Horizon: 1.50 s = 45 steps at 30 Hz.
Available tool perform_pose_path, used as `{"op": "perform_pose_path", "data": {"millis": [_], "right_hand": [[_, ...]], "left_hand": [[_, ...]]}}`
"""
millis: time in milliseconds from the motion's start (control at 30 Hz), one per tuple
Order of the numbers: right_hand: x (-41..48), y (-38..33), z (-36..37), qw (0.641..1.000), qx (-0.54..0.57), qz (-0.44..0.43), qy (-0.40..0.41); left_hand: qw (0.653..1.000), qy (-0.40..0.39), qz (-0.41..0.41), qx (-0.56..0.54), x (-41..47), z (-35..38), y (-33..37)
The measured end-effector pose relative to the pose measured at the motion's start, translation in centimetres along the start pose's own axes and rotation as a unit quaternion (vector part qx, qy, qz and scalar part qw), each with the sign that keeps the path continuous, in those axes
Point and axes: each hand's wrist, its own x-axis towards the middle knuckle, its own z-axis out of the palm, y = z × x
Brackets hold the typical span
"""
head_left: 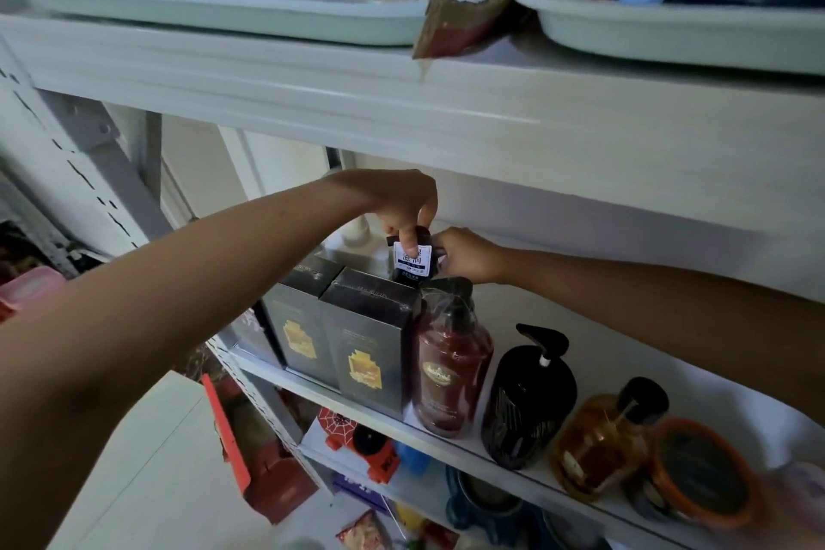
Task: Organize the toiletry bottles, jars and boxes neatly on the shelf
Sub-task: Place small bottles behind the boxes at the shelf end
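Middle shelf (558,326), centre of frame. Both arms reach in, one from the left edge, one from the right.

Left hand (408,210) comes down from above. Its fingers (408,243) pinch the top of a labelled container (413,261), small and dark with a white printed tag on its front. Whether it is a bottle or a box cannot be told.

Right hand (466,255) is at the container's right side, fingers curled in against it and gripping. The container is held at the back of the shelf, behind the front row, just above the boxes. Its base is hidden.

Front row along the shelf edge, left to lower right:
- two dark boxes (368,348) with gold emblems, side by side and touching
- red pump bottle (451,366), plastic-wrapped, against the right box
- black pump bottle (529,402)
- amber pump bottle (600,442)
- orange jar (703,476) with a dark lid, blurred

White bottle (359,232) stands behind the boxes, mostly hidden.

Upper shelf, top of frame: two pale trays (223,11) heaped with mixed items. Lower shelf, bottom centre: red toy (361,444) among clutter.
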Motion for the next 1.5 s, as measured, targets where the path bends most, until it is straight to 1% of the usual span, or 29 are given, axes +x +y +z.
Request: {"op": "perform_pose_path", "data": {"millis": [100, 267, 667, 833, 933, 1033, 1100, 1200, 1300, 1367, 1500], "right_hand": [[0.2, 0.0, 0.1, 1.000, 0.005, 0.003, 0.001], [-0.1, -0.1, 0.0, 1.000, 0.002, -0.012, 0.004], [-1.1, -0.5, 0.1, 0.998, 0.008, -0.054, -0.005], [-1.2, -0.2, 0.2, 0.998, 0.014, -0.051, -0.019], [-1.0, 0.2, -0.3, 0.998, -0.032, -0.035, -0.037], [-1.5, 0.9, -1.3, 0.995, -0.096, -0.009, -0.038], [-2.2, 1.6, -2.5, 0.991, -0.133, 0.018, -0.016], [-3.8, 2.4, -4.4, 0.974, -0.218, 0.047, 0.027], [-6.2, 3.3, -6.0, 0.955, -0.282, 0.084, 0.041], [-8.1, 3.8, -6.9, 0.945, -0.303, 0.107, 0.055], [-12.4, 3.9, -8.6, 0.940, -0.310, 0.127, 0.069]], "left_hand": [[1.000, 0.015, -0.013, 0.016, -0.8, 0.3, 0.3], [0.999, 0.018, -0.013, 0.026, -1.1, 0.4, 0.8], [1.000, 0.025, -0.010, -0.004, -1.6, 0.6, 0.5], [1.000, 0.017, -0.009, 0.007, -1.7, 0.7, 0.3], [1.000, 0.000, -0.010, 0.026, -2.1, 0.8, 0.4], [0.999, -0.015, -0.034, 0.033, -3.2, 0.8, 0.3], [0.998, 0.011, -0.047, 0.041, -3.5, 1.1, 0.1], [0.986, 0.096, -0.067, 0.115, -3.5, 1.5, 0.1], [0.971, 0.163, -0.102, 0.145, -4.1, 1.9, 0.7], [0.964, 0.187, -0.118, 0.148, -4.9, 2.0, 1.3], [0.957, 0.210, -0.133, 0.149, -7.1, 2.2, 2.9]]}}
